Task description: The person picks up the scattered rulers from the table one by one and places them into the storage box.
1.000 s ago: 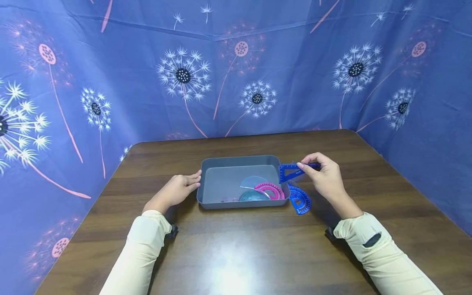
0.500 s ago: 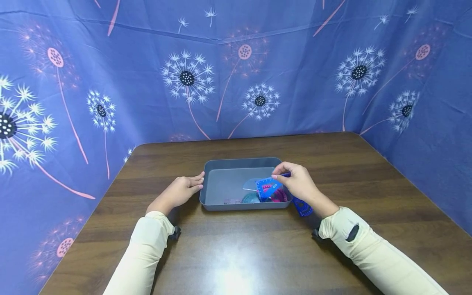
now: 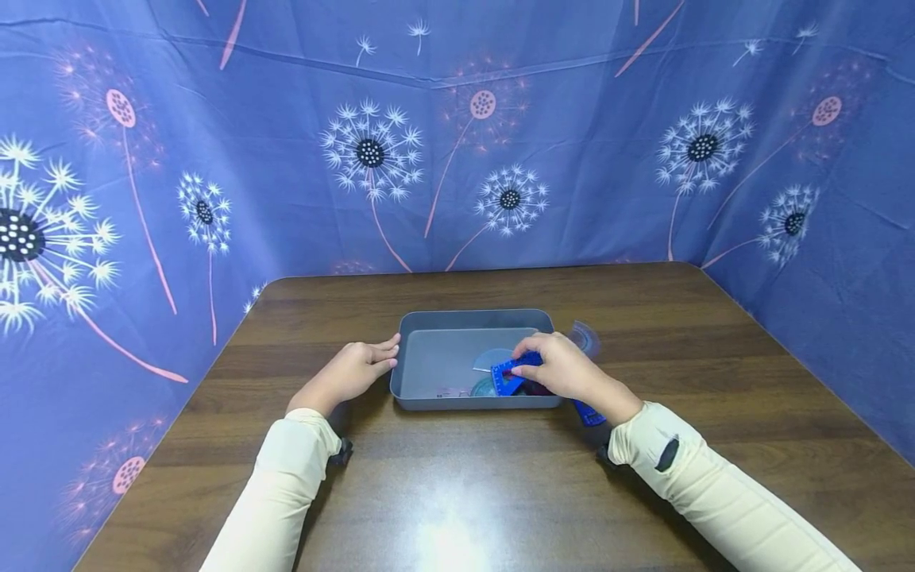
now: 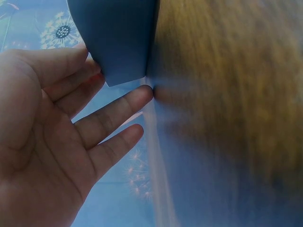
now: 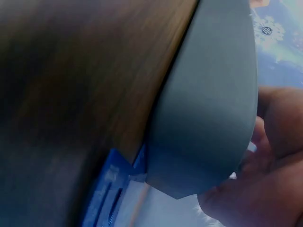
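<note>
A grey rectangular tray (image 3: 436, 357) lies on the table. My left hand (image 3: 346, 373) touches its left end wall with mostly straight fingers; the left wrist view shows the fingertips at the tray's outer wall (image 4: 113, 42). Inside the tray's right half, my right hand (image 3: 561, 367) pinches a blue set square (image 3: 503, 381) between thumb and fingers. Below the set square are a teal transparent piece (image 3: 483, 387) and a clear rounded sheet (image 3: 488, 357). The pink protractor is largely hidden by the hand and set square. In the right wrist view the tray wall (image 5: 203, 94) covers the held piece.
A blue protractor (image 3: 589, 414) lies on the table (image 3: 443, 469) by the tray's front right corner, partly under the right wrist. A clear protractor (image 3: 584, 338) is behind the right hand. A dandelion-print cloth (image 3: 429, 191) hangs behind the table.
My right hand has carried the blue set square leftward from beyond the tray's right wall, then lowered it into the tray. The left hand stays at the left wall. The clear protractor has become visible.
</note>
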`<action>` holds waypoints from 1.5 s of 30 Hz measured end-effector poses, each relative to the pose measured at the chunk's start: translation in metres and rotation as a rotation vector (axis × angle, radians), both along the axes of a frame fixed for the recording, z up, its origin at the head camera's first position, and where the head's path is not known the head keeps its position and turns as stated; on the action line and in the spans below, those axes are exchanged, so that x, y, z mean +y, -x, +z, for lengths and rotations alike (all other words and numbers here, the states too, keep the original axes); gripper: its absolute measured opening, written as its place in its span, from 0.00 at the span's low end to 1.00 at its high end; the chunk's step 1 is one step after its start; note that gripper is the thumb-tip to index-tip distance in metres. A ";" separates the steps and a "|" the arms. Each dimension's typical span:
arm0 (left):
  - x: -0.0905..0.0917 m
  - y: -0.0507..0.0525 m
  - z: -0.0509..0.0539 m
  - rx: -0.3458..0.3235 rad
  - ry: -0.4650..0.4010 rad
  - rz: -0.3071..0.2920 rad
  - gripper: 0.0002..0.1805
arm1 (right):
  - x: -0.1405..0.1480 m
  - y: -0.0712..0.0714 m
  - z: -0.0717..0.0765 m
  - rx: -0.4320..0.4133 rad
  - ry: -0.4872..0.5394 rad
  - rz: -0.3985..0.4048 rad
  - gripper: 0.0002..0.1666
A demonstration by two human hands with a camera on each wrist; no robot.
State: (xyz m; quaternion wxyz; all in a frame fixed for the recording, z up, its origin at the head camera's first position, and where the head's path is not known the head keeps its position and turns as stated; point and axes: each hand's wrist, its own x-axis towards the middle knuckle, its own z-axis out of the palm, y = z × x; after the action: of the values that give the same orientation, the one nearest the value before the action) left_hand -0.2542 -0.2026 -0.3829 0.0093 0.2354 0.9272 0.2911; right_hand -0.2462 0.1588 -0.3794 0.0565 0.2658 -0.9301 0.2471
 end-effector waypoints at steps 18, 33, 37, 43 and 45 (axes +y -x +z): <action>0.000 0.000 -0.001 0.004 -0.003 -0.007 0.21 | -0.008 -0.011 0.005 -0.140 -0.357 0.189 0.35; 0.000 0.000 -0.001 -0.017 -0.006 0.011 0.21 | -0.036 -0.019 0.017 -0.088 -0.647 0.057 0.49; 0.000 0.001 0.000 -0.016 -0.018 0.008 0.21 | -0.035 -0.018 0.016 -0.089 -0.636 0.035 0.50; 0.000 0.001 0.000 -0.017 -0.011 0.006 0.21 | -0.030 -0.017 0.012 -0.100 -0.600 0.033 0.49; 0.000 0.000 -0.001 -0.024 -0.011 0.006 0.21 | -0.028 -0.018 0.010 -0.100 -0.600 0.046 0.48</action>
State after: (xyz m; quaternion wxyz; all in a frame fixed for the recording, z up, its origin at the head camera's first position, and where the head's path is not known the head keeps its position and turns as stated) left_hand -0.2541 -0.2021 -0.3836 0.0184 0.2289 0.9262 0.2990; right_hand -0.2285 0.1309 -0.3692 -0.0760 0.2790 -0.9570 -0.0245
